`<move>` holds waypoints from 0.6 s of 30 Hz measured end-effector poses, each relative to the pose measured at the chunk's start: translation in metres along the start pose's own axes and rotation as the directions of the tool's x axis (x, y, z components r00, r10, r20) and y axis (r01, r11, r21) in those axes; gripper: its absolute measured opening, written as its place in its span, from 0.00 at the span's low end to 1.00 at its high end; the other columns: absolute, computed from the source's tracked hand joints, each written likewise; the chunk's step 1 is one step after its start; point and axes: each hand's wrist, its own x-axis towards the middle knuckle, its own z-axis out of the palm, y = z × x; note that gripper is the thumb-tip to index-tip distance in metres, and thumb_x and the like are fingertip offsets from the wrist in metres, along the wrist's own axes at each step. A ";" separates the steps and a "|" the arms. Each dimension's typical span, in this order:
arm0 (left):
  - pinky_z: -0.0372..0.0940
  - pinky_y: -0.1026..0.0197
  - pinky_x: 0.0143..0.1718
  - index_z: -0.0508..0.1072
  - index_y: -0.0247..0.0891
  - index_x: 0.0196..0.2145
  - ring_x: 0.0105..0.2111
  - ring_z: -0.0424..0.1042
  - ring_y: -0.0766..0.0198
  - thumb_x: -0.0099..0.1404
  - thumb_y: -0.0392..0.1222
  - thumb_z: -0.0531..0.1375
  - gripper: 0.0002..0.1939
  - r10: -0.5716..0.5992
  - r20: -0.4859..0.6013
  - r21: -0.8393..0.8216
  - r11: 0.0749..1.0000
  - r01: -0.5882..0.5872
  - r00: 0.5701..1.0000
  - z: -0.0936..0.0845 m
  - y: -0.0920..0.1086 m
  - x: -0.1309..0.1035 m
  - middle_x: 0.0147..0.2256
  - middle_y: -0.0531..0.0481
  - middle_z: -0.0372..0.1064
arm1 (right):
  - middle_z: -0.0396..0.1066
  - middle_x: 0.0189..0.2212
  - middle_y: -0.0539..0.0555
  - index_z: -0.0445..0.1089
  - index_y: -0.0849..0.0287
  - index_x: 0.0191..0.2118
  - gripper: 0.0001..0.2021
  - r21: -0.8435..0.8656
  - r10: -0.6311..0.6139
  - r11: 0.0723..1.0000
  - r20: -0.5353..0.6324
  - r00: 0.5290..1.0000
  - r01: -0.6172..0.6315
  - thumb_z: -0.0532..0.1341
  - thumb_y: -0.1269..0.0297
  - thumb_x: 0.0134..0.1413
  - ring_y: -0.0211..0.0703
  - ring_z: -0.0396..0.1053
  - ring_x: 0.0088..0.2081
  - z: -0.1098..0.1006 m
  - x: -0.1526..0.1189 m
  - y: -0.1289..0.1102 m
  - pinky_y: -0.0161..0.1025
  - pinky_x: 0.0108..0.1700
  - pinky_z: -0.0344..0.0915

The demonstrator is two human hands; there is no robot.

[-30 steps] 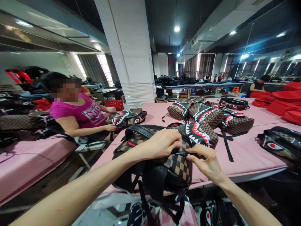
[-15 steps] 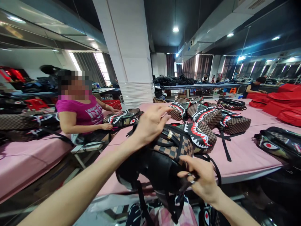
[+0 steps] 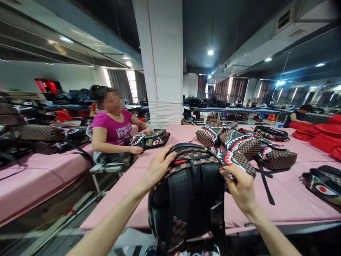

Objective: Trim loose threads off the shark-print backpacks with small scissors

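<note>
A black backpack (image 3: 197,192) with a brown checkered top stands upright at the near edge of the pink table (image 3: 119,199), its straps facing me. My left hand (image 3: 161,163) grips its upper left edge, fingers closed around the checkered rim. On the upper right side, my right hand (image 3: 238,181) pinches the bag's edge with bent fingers. Just behind it lie checkered bags with red and white shark teeth, one of them (image 3: 239,142) in the middle of the pile.
A person in a pink shirt (image 3: 114,131) sits at the left, both hands on a camouflage bag (image 3: 150,139). Red bags (image 3: 322,138) are heaped at the right. Another bag (image 3: 323,185) lies near the right edge. More bags (image 3: 39,135) rest on the left table.
The backpack has been turned upright, its strap side now facing me. My left hand has come down onto its rim, and my right hand has moved up its side. The view has shifted.
</note>
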 end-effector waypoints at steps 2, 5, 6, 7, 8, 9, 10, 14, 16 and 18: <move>0.54 0.55 0.55 0.64 0.34 0.52 0.53 0.62 0.56 0.61 0.53 0.50 0.27 -0.018 -0.046 -0.010 1.000 0.017 0.999 0.002 0.001 -0.006 0.53 0.44 0.64 | 0.72 0.28 0.52 0.71 0.57 0.32 0.06 -0.109 -0.034 0.993 0.034 0.999 0.038 0.56 0.70 0.50 0.40 0.69 0.27 0.011 0.007 -0.032 0.34 0.29 0.60; 0.55 0.55 0.55 0.65 0.32 0.52 0.52 0.63 0.56 0.60 0.52 0.50 0.27 -0.003 -0.095 0.000 1.000 0.003 0.995 0.002 -0.005 -0.012 0.52 0.43 0.65 | 0.71 0.25 0.51 0.69 0.57 0.28 0.02 -0.293 -0.031 0.955 0.073 0.997 0.051 0.60 0.68 0.43 0.40 0.66 0.23 0.030 0.018 -0.070 0.35 0.25 0.53; 0.55 0.55 0.55 0.65 0.33 0.51 0.52 0.63 0.57 0.61 0.52 0.50 0.26 0.013 -0.100 0.003 1.000 -0.013 0.995 0.001 -0.008 -0.014 0.52 0.43 0.65 | 0.70 0.24 0.50 0.69 0.57 0.27 0.02 -0.306 -0.030 0.950 0.095 0.995 0.058 0.60 0.69 0.43 0.39 0.65 0.22 0.034 0.021 -0.077 0.35 0.25 0.51; 0.55 0.55 0.55 0.65 0.33 0.51 0.52 0.63 0.57 0.61 0.52 0.50 0.26 0.028 -0.102 0.003 1.000 -0.028 0.994 0.001 -0.010 -0.015 0.51 0.43 0.66 | 0.70 0.24 0.49 0.68 0.57 0.26 0.03 -0.291 -0.029 0.955 0.126 0.992 0.065 0.59 0.71 0.42 0.39 0.65 0.23 0.036 0.024 -0.082 0.35 0.25 0.51; 0.55 0.54 0.55 0.66 0.33 0.51 0.52 0.63 0.57 0.61 0.51 0.50 0.25 0.040 -0.107 0.004 0.999 -0.039 0.993 0.000 -0.012 -0.015 0.51 0.43 0.66 | 0.70 0.23 0.49 0.68 0.57 0.26 0.04 -0.256 -0.027 0.964 0.152 0.988 0.066 0.59 0.72 0.42 0.38 0.66 0.23 0.037 0.026 -0.084 0.34 0.25 0.51; 0.56 0.54 0.54 0.67 0.33 0.50 0.52 0.63 0.57 0.61 0.51 0.50 0.25 0.045 -0.113 0.006 0.999 -0.044 0.993 -0.001 -0.014 -0.016 0.51 0.43 0.66 | 0.69 0.23 0.48 0.67 0.57 0.25 0.04 -0.209 -0.021 0.976 0.167 0.986 0.056 0.58 0.73 0.41 0.37 0.66 0.23 0.036 0.027 -0.084 0.34 0.26 0.51; 0.56 0.54 0.54 0.67 0.33 0.49 0.52 0.64 0.56 0.60 0.51 0.50 0.24 0.045 -0.121 0.010 0.999 -0.045 0.992 -0.001 -0.015 -0.016 0.50 0.42 0.67 | 0.69 0.23 0.47 0.66 0.57 0.25 0.04 -0.158 -0.008 0.987 0.171 0.985 0.036 0.58 0.74 0.41 0.37 0.66 0.24 0.034 0.028 -0.082 0.33 0.26 0.52; 0.57 0.53 0.54 0.68 0.33 0.49 0.51 0.65 0.55 0.60 0.51 0.51 0.24 0.041 -0.153 0.027 0.999 -0.038 0.987 0.001 -0.013 -0.016 0.49 0.42 0.68 | 0.70 0.24 0.48 0.66 0.57 0.26 0.05 -0.075 0.037 0.997 0.101 0.994 -0.030 0.56 0.71 0.49 0.36 0.67 0.26 0.028 0.030 -0.079 0.31 0.28 0.55; 0.58 0.53 0.53 0.68 0.33 0.49 0.50 0.65 0.55 0.60 0.51 0.51 0.24 0.043 -0.149 0.033 0.999 -0.038 0.988 0.001 -0.011 -0.017 0.49 0.42 0.67 | 0.71 0.24 0.50 0.67 0.58 0.26 0.08 -0.116 0.024 0.993 0.075 0.997 -0.015 0.54 0.68 0.53 0.37 0.67 0.26 0.027 0.030 -0.076 0.32 0.29 0.55; 0.58 0.53 0.52 0.67 0.34 0.49 0.49 0.66 0.55 0.61 0.50 0.50 0.24 0.040 -0.137 0.051 0.998 -0.033 0.990 -0.001 -0.010 -0.017 0.49 0.42 0.67 | 0.71 0.25 0.51 0.68 0.58 0.27 0.08 -0.122 0.033 0.992 0.079 0.996 -0.023 0.53 0.67 0.53 0.38 0.67 0.27 0.025 0.030 -0.068 0.33 0.30 0.56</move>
